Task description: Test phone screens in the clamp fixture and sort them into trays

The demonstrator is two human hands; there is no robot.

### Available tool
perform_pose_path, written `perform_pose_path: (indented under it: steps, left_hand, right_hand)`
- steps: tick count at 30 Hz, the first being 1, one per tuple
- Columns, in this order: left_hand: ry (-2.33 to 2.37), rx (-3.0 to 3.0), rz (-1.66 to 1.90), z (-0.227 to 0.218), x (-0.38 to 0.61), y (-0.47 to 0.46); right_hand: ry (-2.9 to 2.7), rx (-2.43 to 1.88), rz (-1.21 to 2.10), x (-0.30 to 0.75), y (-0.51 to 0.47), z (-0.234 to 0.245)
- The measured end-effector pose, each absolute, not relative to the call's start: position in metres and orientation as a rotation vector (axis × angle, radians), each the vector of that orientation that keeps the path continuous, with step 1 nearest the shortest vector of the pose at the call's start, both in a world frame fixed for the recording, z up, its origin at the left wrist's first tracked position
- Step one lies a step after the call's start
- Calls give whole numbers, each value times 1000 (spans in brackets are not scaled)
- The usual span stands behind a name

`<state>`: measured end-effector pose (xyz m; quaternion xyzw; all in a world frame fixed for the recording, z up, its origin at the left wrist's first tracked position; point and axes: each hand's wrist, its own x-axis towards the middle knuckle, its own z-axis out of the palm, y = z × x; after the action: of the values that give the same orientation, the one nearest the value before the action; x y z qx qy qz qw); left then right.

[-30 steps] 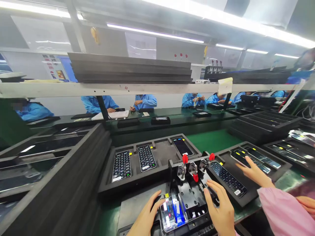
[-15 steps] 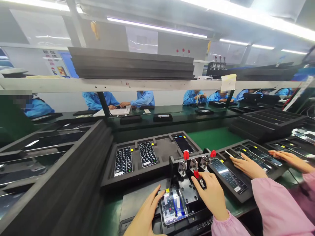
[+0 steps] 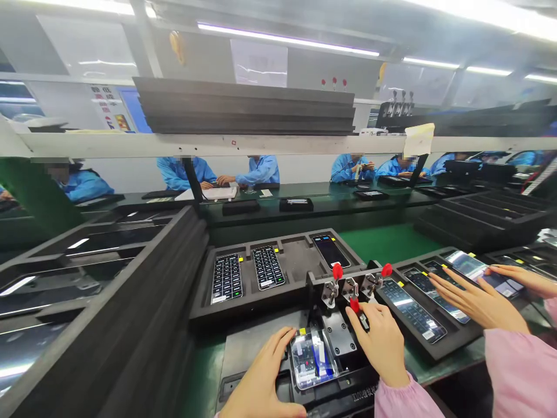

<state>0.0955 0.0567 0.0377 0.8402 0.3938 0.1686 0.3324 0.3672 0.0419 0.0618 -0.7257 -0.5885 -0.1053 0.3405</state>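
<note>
A phone (image 3: pixel 314 359) lies screen up in a black clamping fixture (image 3: pixel 343 388), its upper part under a metal plate (image 3: pixel 339 332). My left hand (image 3: pixel 264 377) rests along the left side of the fixture, thumb and fingers spread, fingertips near the phone's yellow-tabbed corner. With my right hand (image 3: pixel 380 339) I grip the red handle of the middle toggle clamp (image 3: pixel 353 299), which points down towards me. Two more toggle clamps stand beside it, their red handles (image 3: pixel 337 271) raised. What lies under my right palm is hidden.
Behind the fixture sits a black foam tray (image 3: pixel 248 310) with several phones. Stacked trays (image 3: pixel 143 313) rise at left. To the right, a co-worker's hands (image 3: pixel 487 302) reach over another phone tray (image 3: pixel 456 345). A shelf (image 3: pixel 304 145) crosses overhead; people in blue work beyond.
The view has shifted slightly, moving the scene rightwards. My hands keep their places on the fixture and clamp. The co-worker's hands at right have moved, and a phone now shows beneath them.
</note>
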Motion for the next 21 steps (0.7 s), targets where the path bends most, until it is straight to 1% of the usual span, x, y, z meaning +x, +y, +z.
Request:
perform_pose_path:
  steps: [21]
  left_hand:
    - [1011, 2196, 441, 42, 95, 56]
  right_hand:
    - [-1543, -1912, -351, 366, 42, 61]
